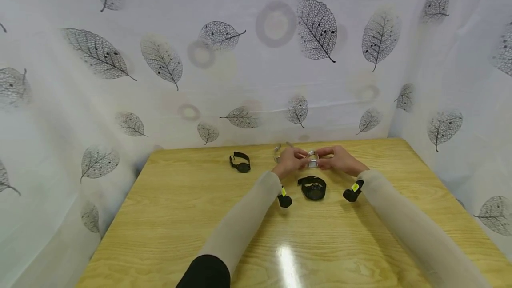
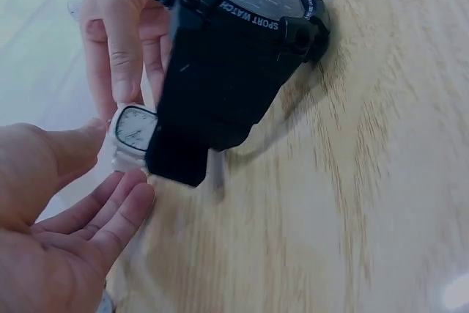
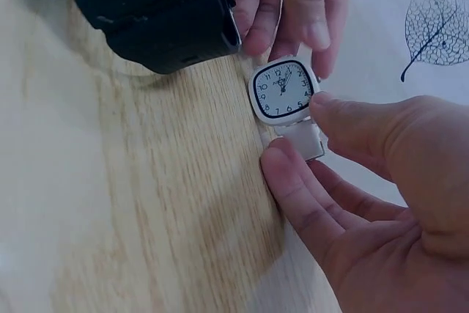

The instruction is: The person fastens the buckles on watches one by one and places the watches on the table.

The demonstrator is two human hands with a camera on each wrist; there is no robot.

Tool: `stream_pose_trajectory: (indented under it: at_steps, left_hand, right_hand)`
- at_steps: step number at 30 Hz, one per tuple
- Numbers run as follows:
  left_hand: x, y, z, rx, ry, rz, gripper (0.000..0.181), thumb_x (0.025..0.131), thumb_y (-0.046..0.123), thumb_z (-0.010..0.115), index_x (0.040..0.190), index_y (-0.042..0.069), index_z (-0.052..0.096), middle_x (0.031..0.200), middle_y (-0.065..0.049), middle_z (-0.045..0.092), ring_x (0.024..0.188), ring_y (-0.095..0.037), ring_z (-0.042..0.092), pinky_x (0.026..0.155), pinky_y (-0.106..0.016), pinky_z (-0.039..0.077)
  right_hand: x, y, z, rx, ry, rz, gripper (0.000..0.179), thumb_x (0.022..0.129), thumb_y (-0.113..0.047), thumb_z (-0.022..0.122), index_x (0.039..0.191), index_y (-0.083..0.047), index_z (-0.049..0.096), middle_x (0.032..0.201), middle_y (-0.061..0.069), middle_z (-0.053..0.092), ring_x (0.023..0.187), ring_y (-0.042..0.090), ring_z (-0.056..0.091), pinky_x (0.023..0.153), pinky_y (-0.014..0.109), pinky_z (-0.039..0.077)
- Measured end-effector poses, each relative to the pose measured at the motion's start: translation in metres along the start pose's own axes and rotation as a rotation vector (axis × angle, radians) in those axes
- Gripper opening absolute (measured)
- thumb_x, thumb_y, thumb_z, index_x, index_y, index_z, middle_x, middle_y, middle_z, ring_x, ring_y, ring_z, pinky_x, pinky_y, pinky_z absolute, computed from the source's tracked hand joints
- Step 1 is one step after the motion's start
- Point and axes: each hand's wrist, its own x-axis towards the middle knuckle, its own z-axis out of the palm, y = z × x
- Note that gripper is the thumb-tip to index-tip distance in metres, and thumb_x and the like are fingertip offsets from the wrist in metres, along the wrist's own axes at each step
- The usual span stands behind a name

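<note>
A white wristwatch [image 1: 313,163] with a squarish dial stands between my two hands near the table's far edge. My left hand [image 1: 291,162] pinches it from the left with thumb and fingers. From the right, my right hand [image 1: 340,160] pinches it too, the thumb [image 3: 344,119] at the side of the case in the right wrist view. The watch face [image 3: 282,91] with its black numerals is turned up toward that camera. Just nearer to me lies a chunky black sports watch [image 1: 314,189], its strap standing up in a loop.
Farther left on the wooden table [image 1: 180,217] lies another black watch [image 1: 242,166]. Behind my left hand, a light-coloured watch [image 1: 277,149] is partly hidden. A white leaf-print curtain [image 1: 248,74] hangs along the table's back and sides.
</note>
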Motion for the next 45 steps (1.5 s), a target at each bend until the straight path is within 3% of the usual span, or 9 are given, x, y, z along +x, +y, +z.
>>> stream_pose_trajectory:
  at_steps: [5,11,14,22,26,32,45]
  left_hand:
    - [-0.007,0.0,-0.014,-0.099,-0.018,0.079,0.032,0.097,0.015,0.075,0.125,0.002,0.071,0.103,-0.015,0.074,0.086,-0.034,0.074,0.073,-0.039,0.064]
    - [-0.022,0.001,-0.037,-0.103,-0.01,0.21,0.034,0.098,0.021,0.074,0.128,0.005,0.07,0.106,-0.011,0.073,0.093,-0.04,0.073,0.079,-0.046,0.063]
    - [-0.033,0.0,-0.047,-0.105,0.002,0.242,0.033,0.099,0.022,0.072,0.129,0.009,0.07,0.107,-0.009,0.073,0.095,-0.042,0.072,0.081,-0.05,0.063]
    - [-0.065,-0.009,-0.075,-0.103,0.075,0.243,0.032,0.099,0.018,0.071,0.129,0.008,0.07,0.11,-0.014,0.071,0.096,-0.045,0.069,0.081,-0.055,0.061]
    - [-0.073,-0.018,-0.088,-0.097,0.091,0.248,0.029,0.099,0.021,0.072,0.126,0.012,0.072,0.107,-0.011,0.072,0.093,-0.044,0.07,0.078,-0.054,0.062]
    - [-0.083,-0.024,-0.1,-0.052,0.113,0.271,0.027,0.099,0.019,0.072,0.122,0.006,0.072,0.105,-0.014,0.073,0.089,-0.042,0.071,0.074,-0.052,0.063]
    - [-0.11,-0.038,-0.12,-0.001,0.138,0.246,0.025,0.099,0.019,0.072,0.121,0.008,0.073,0.108,-0.016,0.073,0.09,-0.04,0.072,0.073,-0.048,0.063]
  right_hand:
    - [-0.008,-0.005,-0.001,-0.031,0.019,0.001,0.057,0.102,-0.007,0.064,0.152,0.008,0.041,0.146,0.037,0.044,0.109,0.04,0.069,0.09,0.042,0.061]
    - [-0.023,-0.016,0.001,-0.101,0.078,-0.022,0.058,0.105,-0.017,0.063,0.153,0.005,0.041,0.145,0.036,0.046,0.106,0.041,0.07,0.084,0.044,0.062]
    - [-0.03,-0.023,0.004,-0.139,0.106,-0.055,0.057,0.106,-0.021,0.062,0.154,0.002,0.042,0.144,0.035,0.049,0.106,0.043,0.069,0.082,0.045,0.063]
    - [-0.045,-0.041,0.021,-0.158,0.162,-0.113,0.053,0.106,-0.027,0.062,0.153,-0.006,0.047,0.138,0.026,0.055,0.106,0.046,0.067,0.082,0.048,0.062]
    - [-0.05,-0.048,0.027,-0.152,0.173,-0.142,0.05,0.106,-0.024,0.061,0.151,-0.006,0.049,0.136,0.026,0.056,0.104,0.048,0.066,0.081,0.049,0.062]
    - [-0.051,-0.052,0.035,-0.122,0.169,-0.168,0.046,0.105,-0.02,0.063,0.147,-0.005,0.053,0.136,0.031,0.056,0.099,0.047,0.068,0.079,0.052,0.061]
    - [-0.052,-0.07,0.058,-0.108,0.146,-0.247,0.044,0.105,-0.019,0.063,0.146,-0.007,0.055,0.134,0.024,0.06,0.096,0.03,0.071,0.078,0.051,0.062]
